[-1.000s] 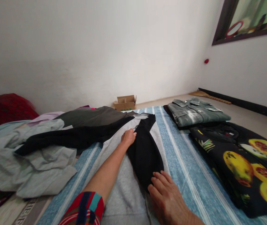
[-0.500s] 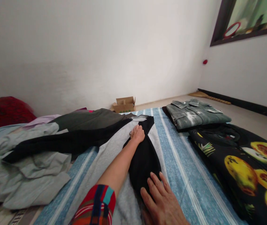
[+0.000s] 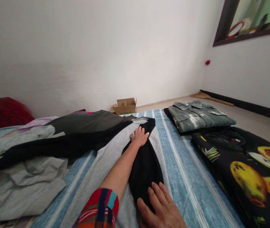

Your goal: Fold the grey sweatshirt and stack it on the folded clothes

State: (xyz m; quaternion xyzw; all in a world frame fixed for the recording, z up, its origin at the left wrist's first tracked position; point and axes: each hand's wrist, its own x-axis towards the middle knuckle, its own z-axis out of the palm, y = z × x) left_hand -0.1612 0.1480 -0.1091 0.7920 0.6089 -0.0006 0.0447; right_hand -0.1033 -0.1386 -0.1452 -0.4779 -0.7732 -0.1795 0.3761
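A grey top with black sleeves (image 3: 118, 152) lies spread on a blue striped sheet (image 3: 182, 177). One black sleeve (image 3: 146, 167) is folded over its body, while the other black sleeve (image 3: 61, 145) stretches out to the left across other clothes. My left hand (image 3: 139, 136) rests on the folded sleeve near the shoulder, fingers spread. Closer to me, my right hand (image 3: 162, 205) lies on the lower part of that same sleeve with its fingers apart. The bottom of the top runs out of view beneath my arms.
To the right lie a folded grey-green shirt (image 3: 196, 115) and a black garment with a yellow fruit print (image 3: 248, 180). Loose grey clothing (image 3: 30, 186) and a dark olive garment (image 3: 89, 123) are heaped at left. A cardboard box (image 3: 124, 106) stands by the wall.
My left hand's fingers have opened out flat over the sleeve near the shoulder. My right hand has slid slightly toward me along the sleeve. The view has shifted a little.
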